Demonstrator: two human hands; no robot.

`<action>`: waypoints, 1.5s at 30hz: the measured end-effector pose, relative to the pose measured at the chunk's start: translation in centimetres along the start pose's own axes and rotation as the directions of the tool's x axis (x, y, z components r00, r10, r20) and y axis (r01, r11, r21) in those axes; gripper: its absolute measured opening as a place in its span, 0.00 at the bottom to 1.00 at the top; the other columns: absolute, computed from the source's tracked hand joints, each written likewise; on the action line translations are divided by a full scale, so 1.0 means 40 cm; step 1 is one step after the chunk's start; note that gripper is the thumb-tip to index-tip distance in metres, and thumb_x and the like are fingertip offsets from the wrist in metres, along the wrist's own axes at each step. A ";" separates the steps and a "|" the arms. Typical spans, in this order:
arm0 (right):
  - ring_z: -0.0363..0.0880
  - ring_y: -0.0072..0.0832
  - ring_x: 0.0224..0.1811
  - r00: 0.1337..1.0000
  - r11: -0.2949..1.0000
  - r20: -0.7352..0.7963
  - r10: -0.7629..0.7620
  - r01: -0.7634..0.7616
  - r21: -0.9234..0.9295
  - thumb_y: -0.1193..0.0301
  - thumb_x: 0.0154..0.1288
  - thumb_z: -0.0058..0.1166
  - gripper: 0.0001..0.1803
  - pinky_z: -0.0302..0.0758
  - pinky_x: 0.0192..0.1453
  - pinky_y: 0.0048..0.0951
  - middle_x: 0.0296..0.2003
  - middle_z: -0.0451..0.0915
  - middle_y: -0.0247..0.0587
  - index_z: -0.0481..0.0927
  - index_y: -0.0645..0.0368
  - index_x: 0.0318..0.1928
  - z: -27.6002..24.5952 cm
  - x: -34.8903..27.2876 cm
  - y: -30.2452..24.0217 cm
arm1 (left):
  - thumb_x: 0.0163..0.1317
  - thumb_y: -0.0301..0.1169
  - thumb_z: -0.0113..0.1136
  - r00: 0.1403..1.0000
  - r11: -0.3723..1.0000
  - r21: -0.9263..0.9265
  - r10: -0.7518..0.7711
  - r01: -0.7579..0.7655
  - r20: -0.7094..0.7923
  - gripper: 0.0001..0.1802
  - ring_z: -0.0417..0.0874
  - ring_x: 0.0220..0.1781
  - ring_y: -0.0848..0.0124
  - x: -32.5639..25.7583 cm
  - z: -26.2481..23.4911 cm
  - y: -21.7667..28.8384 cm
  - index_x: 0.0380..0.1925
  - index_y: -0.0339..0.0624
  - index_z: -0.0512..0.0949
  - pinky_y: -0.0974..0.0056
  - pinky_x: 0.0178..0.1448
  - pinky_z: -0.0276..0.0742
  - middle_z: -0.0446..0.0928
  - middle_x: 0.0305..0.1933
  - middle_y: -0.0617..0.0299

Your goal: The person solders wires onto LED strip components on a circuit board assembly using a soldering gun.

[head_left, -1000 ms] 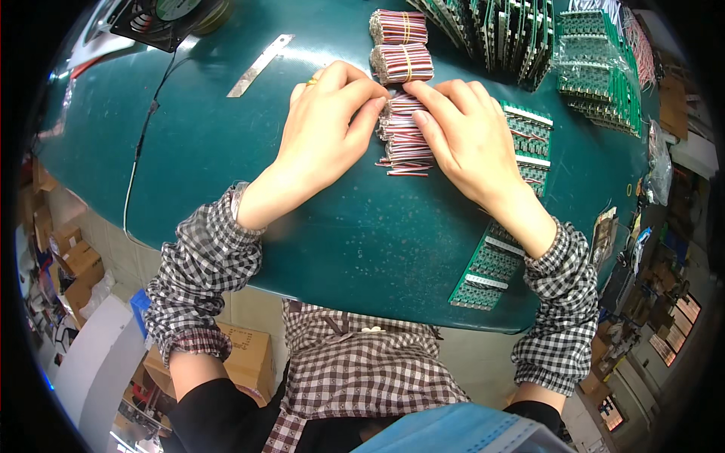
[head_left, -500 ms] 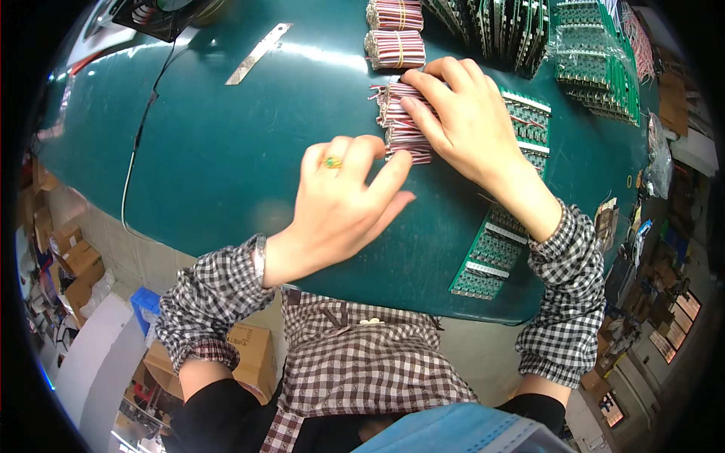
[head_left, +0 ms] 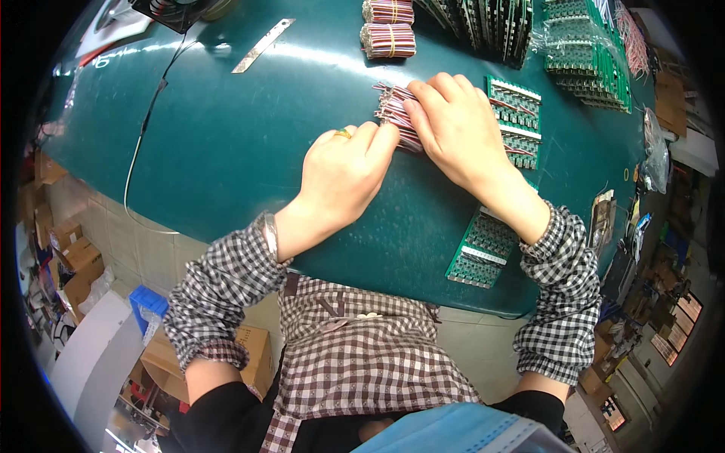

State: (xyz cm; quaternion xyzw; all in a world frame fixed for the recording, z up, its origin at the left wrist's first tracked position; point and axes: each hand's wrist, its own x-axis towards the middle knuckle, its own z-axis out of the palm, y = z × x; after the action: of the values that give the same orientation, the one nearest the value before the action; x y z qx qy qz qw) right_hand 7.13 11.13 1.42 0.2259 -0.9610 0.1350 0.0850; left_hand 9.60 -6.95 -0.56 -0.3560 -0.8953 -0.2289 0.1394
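Note:
A loose bunch of short red, white and dark wires [head_left: 392,104] lies on the green table, its stripped-looking ends facing left. My right hand [head_left: 459,132] covers the bunch's right side, its thumb and fingers curled over the wires. At the near left edge of the bunch is my left hand [head_left: 338,174], with thumb and forefinger pinched together against the wires. Its other fingers are curled in, and how many wires it grips is hidden. Right of the right hand lies a green circuit board panel [head_left: 518,121] with some wires on it. Another panel [head_left: 477,253] sits under my right forearm.
Two banded wire bundles [head_left: 388,41] sit at the back. Beyond my right hand stand upright circuit boards [head_left: 495,30] and a stacked pile of panels [head_left: 585,57]. A metal blade [head_left: 263,46] lies back left, near a fan [head_left: 170,11] and its cable [head_left: 140,128].
My left hand has moved up to the wires and its fingers have gone from spread to pinched. My right hand has shifted slightly nearer and curled more closely over the bunch.

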 end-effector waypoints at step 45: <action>0.65 0.32 0.63 0.647 -0.392 0.662 0.378 -0.536 0.748 0.76 0.68 0.42 0.24 0.61 0.66 0.33 0.60 0.69 0.45 0.64 0.66 0.64 -0.053 -0.040 -0.109 | 0.58 0.36 0.63 0.941 0.919 -0.203 -0.326 0.337 0.085 0.17 0.80 0.36 0.53 0.121 0.011 -0.048 0.40 0.39 0.70 0.57 0.40 0.75 0.79 0.35 0.51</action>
State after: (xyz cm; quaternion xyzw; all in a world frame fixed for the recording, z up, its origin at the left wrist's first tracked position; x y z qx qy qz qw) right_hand 10.75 8.65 4.06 -0.2074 -0.5285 0.7917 -0.2256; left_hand 4.79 -5.19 0.48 -0.2178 -0.9158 -0.3355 0.0372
